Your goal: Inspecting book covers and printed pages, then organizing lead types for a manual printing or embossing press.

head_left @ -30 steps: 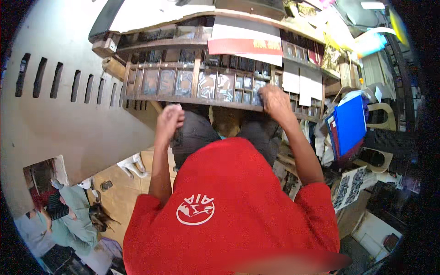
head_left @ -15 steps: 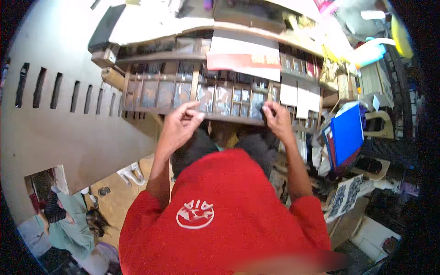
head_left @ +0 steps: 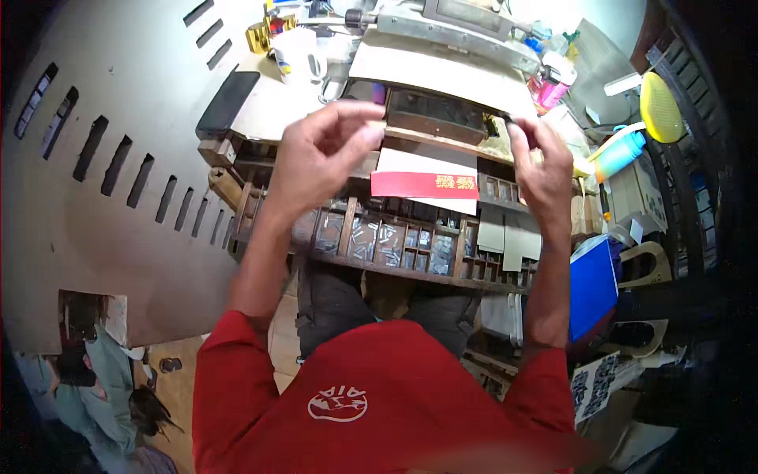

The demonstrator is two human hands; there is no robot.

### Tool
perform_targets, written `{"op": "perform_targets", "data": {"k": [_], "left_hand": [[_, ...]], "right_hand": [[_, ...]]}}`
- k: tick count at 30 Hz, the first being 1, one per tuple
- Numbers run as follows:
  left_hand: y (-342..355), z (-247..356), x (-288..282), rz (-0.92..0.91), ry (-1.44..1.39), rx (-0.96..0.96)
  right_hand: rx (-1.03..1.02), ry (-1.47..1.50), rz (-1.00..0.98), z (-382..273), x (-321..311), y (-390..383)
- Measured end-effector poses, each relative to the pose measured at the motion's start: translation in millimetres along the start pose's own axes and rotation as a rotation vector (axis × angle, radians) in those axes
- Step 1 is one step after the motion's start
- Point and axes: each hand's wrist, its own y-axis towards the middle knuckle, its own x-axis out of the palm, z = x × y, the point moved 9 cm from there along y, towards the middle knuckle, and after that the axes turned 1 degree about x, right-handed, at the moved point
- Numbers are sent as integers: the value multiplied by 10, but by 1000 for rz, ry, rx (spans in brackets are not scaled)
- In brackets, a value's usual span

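Observation:
My left hand (head_left: 320, 162) is raised over the left part of the bench, thumb and forefinger apart, with nothing visible between them. To the right, my right hand (head_left: 546, 162) has its fingers curled in, and a small dark bit shows at the fingertips, too small to name. Between the hands lies a dark, shallow box (head_left: 438, 114) with a brown front edge. Nearer to me, a red paper strip (head_left: 403, 184) with gold print rests on white paper over the compartments. Below it is a wooden divided drawer (head_left: 379, 265) holding small metal pieces.
A metal roller device (head_left: 454, 39) stands behind a pale board. On the left are a white mug (head_left: 296, 59) and a dark flat case (head_left: 227, 103). To the right are a blue folder (head_left: 594, 288), a blue bottle (head_left: 621, 154) and grey cards (head_left: 517, 241). A person (head_left: 110, 387) is at lower left.
Both hands have risen from the front edge of the drawer to beside the dark box farther back. They are now wider apart. The view has shifted, showing more of the bench's back.

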Motion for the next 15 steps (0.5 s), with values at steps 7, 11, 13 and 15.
{"op": "perform_targets", "data": {"k": [7,11,13,15], "left_hand": [[1186,524,-307,301,269,495],[1628,682,-332,461,655,787],[1848,583,-257,393,674,823],[2007,391,-125,225,793,786]], "right_hand": [[-270,-309,-8,125,324,540],[-142,-117,-1,222,215,524],[-128,-96,27,194,113,480],[3,-17,62,283,0,423]]}}
